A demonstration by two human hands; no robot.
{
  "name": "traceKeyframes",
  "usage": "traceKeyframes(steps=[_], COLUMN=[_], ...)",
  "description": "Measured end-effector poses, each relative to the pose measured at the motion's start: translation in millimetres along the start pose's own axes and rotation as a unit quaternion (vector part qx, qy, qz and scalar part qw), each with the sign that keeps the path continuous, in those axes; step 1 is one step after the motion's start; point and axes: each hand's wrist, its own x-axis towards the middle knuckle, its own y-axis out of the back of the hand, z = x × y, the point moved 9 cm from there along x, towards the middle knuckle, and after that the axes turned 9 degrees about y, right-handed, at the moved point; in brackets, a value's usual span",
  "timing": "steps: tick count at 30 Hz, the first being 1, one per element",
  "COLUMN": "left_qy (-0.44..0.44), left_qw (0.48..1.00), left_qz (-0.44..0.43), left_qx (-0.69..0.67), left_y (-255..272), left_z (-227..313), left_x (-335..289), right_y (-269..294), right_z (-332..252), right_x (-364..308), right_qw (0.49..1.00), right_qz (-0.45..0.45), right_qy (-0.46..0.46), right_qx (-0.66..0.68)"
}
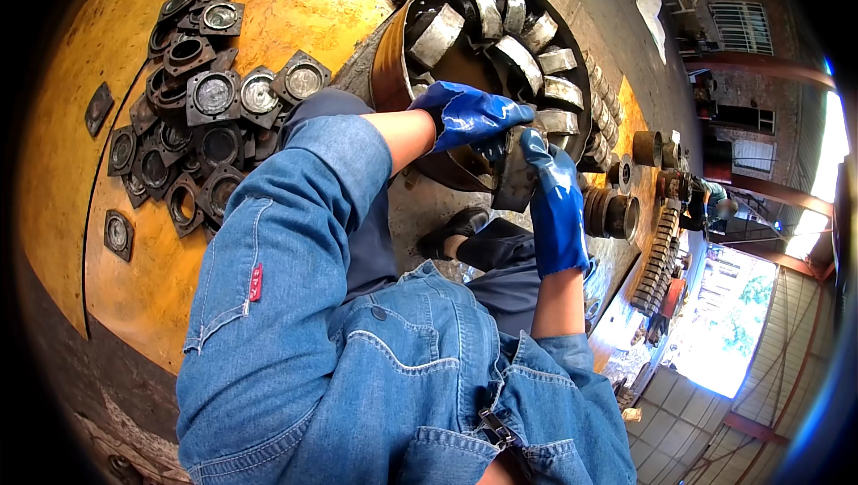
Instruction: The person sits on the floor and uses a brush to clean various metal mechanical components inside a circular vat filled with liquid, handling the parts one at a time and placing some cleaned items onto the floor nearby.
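Both my hands wear blue rubber gloves and meet over the near right side of a round metal tub (390,67). A dark, thick metal part (515,174) is between them, just off the tub's rim. My right hand (554,188) grips it from the right, thumb and fingers wrapped over its edge. With fingers closed, my left hand (475,115) reaches in from the left and holds the part's upper end; the fingertips are partly hidden. Inside the tub, several wet, shiny curved metal parts (518,63) lean around the wall, above dark brownish liquid (466,74).
On the yellow metal plate (295,4) at left lies a heap of square-flanged round metal parts (213,95). Cylindrical metal rings (613,213) and a ribbed row of rings (658,258) line the right side. My shoe (452,231) is below the tub. Another person (715,206) is far right.
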Motion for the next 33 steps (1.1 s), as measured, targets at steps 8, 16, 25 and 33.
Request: traceKeyframes(steps=[8, 16, 25, 33], left_qy=[0.000, 0.009, 0.007, 0.007], left_qw=[1.000, 0.998, 0.998, 0.999], left_qz=[-0.004, -0.015, -0.018, -0.023], left_qx=[0.006, 0.057, 0.056, 0.042], left_y=[0.6, -1.9, -3.0, -3.6], left_z=[0.0, 8.3, 8.4, 3.8], left_x=[-2.1, -6.7, -5.8, 0.5], right_y=[-1.9, -7.4, -2.3, -1.2], right_z=[1.4, -18.0, -19.0, -17.7], right_x=[-0.1, -7.4, -9.8, -9.3], right_qw=[1.000, 1.000, 0.999, 0.997], right_qz=[0.002, 0.000, 0.028, 0.039], right_qy=[-0.004, 0.010, 0.001, -0.007], right_qx=[-0.001, -0.007, -0.044, -0.064])
